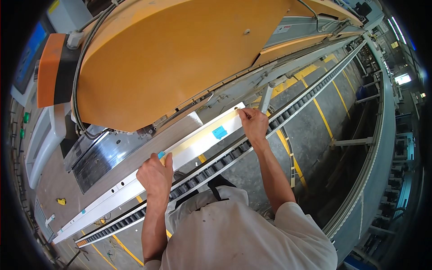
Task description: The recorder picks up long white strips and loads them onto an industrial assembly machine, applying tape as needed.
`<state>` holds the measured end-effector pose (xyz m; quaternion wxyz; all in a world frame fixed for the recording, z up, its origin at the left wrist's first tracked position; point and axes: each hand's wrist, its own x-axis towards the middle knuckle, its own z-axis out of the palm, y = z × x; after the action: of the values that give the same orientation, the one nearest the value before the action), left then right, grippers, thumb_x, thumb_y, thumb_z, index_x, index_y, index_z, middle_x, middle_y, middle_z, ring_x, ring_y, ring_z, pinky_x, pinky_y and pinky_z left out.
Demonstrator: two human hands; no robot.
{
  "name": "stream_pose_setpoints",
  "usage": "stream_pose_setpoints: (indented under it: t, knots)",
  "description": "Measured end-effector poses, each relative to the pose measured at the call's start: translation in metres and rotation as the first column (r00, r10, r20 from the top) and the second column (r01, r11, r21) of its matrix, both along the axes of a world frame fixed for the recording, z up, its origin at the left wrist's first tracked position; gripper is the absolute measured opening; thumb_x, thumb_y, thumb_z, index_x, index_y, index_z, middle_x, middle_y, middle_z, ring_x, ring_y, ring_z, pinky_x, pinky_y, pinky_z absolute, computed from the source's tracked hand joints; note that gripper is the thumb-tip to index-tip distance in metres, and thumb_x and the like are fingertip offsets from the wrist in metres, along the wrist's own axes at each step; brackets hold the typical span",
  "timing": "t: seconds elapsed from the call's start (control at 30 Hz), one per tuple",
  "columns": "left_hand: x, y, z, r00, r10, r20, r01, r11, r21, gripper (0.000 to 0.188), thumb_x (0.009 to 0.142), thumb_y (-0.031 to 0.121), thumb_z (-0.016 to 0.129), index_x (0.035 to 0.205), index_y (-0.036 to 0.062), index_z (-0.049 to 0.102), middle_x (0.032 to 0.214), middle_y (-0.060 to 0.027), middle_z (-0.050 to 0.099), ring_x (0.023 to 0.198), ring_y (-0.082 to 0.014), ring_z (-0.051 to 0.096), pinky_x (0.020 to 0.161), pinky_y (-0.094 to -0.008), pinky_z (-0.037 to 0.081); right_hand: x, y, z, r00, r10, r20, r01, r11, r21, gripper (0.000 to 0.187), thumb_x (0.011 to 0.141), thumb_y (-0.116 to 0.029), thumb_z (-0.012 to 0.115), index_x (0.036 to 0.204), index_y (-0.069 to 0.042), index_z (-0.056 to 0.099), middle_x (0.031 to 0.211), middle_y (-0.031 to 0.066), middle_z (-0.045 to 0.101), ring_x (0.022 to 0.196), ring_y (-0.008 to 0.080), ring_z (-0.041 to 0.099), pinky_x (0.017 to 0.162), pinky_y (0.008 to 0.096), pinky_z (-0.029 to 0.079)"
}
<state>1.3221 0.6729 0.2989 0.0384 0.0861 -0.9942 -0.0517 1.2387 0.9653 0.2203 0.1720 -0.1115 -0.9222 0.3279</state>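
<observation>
While the right hand (253, 124) pinches the end of a white panel (186, 155) in the head view, the left hand (155, 175) curls at its edge, fingertips hidden; I cannot tell how closed it is. Between the 2 hands, a blue patch (219, 132) lies on the panel. Nearer than the grip runs a roller track (220, 163); beyond it stands an orange cover (171, 63).

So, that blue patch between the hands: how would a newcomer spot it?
Below the big orange cover, find the white board between the left hand and right hand. The blue patch lies on it, nearer the right hand. It's larger than the blue piece by the left hand, and untouched.
</observation>
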Motion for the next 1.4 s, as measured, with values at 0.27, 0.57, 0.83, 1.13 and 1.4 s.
stream_pose_setpoints:
  t: [0.27,0.57,0.83,1.13,1.4]
  knots:
    - [-0.0017,0.0004,-0.0013,1.0,0.014,0.009,-0.014,1.0,0.027,0.041,0.077,0.038,0.076,0.066,0.0005,0.062,0.061,-0.0217,0.062,0.057,-0.0386,0.064,0.052,-0.0436,0.051,-0.0018,0.0011,-0.0035,0.999,-0.007,-0.052,0.008,1.0,0.01,0.019,0.08,-0.022,0.077,0.081,-0.004,0.073,0.066,0.0123,0.064,0.055,0.0264,0.06,0.054,0.0344,0.046]
    - [-0.0018,-0.0002,-0.0026,0.999,0.01,0.054,-0.009,1.0,-0.014,0.038,0.079,0.037,0.075,0.071,0.002,0.065,0.063,-0.0193,0.065,0.058,-0.0359,0.066,0.054,-0.0412,0.053,-0.0011,-0.0006,0.0003,1.0,-0.009,-0.004,0.009,1.0,-0.003,0.018,0.082,-0.026,0.073,0.08,-0.008,0.074,0.074,0.0103,0.067,0.064,0.0318,0.064,0.059,0.0402,0.05]
    - [-0.0026,0.0002,-0.0051,0.999,0.007,0.032,-0.007,1.0,0.003,0.042,0.078,0.039,0.075,0.067,0.0005,0.063,0.061,-0.0222,0.063,0.057,-0.0381,0.065,0.052,-0.0426,0.052,-0.0021,0.0005,-0.0052,0.999,-0.013,-0.052,0.014,1.0,0.02,0.018,0.08,-0.024,0.075,0.08,-0.006,0.073,0.069,0.0111,0.065,0.06,0.0294,0.062,0.057,0.0379,0.048]
    - [-0.0023,-0.0006,-0.0017,0.999,-0.002,0.046,0.002,1.0,-0.017,0.038,0.08,0.037,0.074,0.07,0.0023,0.064,0.062,-0.0195,0.064,0.057,-0.0361,0.066,0.053,-0.041,0.053,-0.001,0.0,-0.0052,0.998,-0.027,-0.054,0.026,0.999,-0.022,0.017,0.081,-0.025,0.074,0.08,-0.008,0.074,0.071,0.0098,0.066,0.063,0.0307,0.063,0.058,0.0392,0.05]
    - [-0.0064,-0.0008,-0.0017,0.998,0.007,0.059,-0.005,1.0,-0.024,0.038,0.08,0.036,0.074,0.069,0.0017,0.064,0.062,-0.0204,0.064,0.058,-0.0365,0.066,0.054,-0.0422,0.053,-0.0081,-0.0006,-0.0096,0.995,-0.022,-0.098,0.017,0.999,-0.042,0.018,0.08,-0.019,0.076,0.081,-0.002,0.072,0.063,0.011,0.063,0.053,0.0201,0.059,0.053,0.0311,0.045]
